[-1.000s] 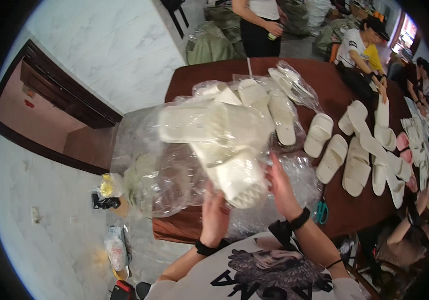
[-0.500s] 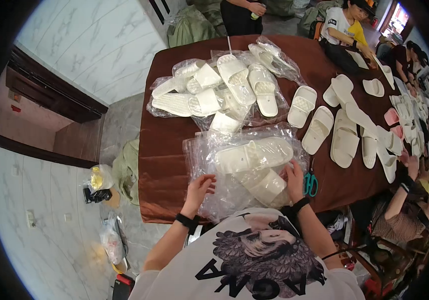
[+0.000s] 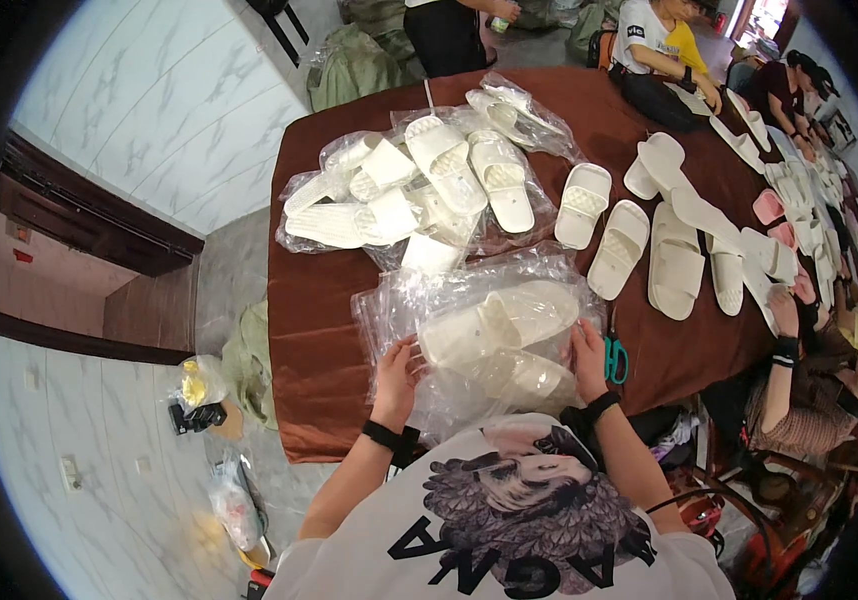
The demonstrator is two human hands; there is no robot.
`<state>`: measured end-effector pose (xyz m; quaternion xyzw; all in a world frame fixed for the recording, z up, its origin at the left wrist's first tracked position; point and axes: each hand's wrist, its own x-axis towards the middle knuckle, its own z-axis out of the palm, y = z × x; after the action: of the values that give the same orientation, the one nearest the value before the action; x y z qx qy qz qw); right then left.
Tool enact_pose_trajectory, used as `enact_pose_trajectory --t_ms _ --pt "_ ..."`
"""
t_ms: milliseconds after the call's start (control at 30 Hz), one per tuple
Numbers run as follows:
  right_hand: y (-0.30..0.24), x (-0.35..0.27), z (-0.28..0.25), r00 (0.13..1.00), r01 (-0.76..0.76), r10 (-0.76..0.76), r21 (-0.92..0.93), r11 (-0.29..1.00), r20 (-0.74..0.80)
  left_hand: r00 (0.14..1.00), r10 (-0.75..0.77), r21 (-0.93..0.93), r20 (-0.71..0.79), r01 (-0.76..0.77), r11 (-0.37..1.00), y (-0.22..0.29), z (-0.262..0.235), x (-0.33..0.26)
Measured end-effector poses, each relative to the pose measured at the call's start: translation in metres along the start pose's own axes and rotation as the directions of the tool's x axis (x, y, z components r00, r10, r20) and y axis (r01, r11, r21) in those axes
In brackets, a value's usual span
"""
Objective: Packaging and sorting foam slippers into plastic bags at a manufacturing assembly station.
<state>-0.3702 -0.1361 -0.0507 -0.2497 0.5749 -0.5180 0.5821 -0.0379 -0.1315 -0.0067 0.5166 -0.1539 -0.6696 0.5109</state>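
A pair of white slippers (image 3: 484, 328) lies in a clear plastic bag (image 3: 454, 395) right in front of me, one slipper above the other. At the left side of the pair, my left hand (image 3: 396, 378) has its fingers curled against the bag, beside a slipper's end. My right hand (image 3: 587, 358) pinches the bag's right side, thumb and fingers close together. More flat clear bags (image 3: 379, 305) lie beneath the bagged pair.
Bagged white slippers (image 3: 439, 170) are heaped at the far left of the brown-covered table (image 3: 314, 370). Loose white slippers (image 3: 676, 262) spread to the right. Teal-handled scissors (image 3: 615, 360) lie beside my right hand. Other people sit along the right; a co-worker's hand (image 3: 782, 310) reaches toward slippers.
My left hand has moved up and in to the bag's side, its fingers closing there. The bagged slippers have shifted slightly and lie closer together. The whole view has swung a little.
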Motion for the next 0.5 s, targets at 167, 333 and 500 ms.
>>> enact_pose_trajectory --t_ms 167,333,500 --pt "0.002 0.001 0.007 0.999 0.044 -0.044 0.022 0.999 -0.026 0.999 0.014 -0.042 0.045 -0.012 0.999 -0.01 -0.003 -0.002" --pt "-0.002 -0.003 0.008 0.999 0.046 -0.046 -0.039 0.998 0.012 0.984 0.126 0.298 0.129 -0.16 0.941 -0.024 0.006 0.002" --pt "-0.013 -0.01 0.008 0.991 0.136 -0.136 -0.131 0.982 0.013 0.992 0.083 0.287 0.098 -0.108 0.952 -0.019 0.007 0.003"
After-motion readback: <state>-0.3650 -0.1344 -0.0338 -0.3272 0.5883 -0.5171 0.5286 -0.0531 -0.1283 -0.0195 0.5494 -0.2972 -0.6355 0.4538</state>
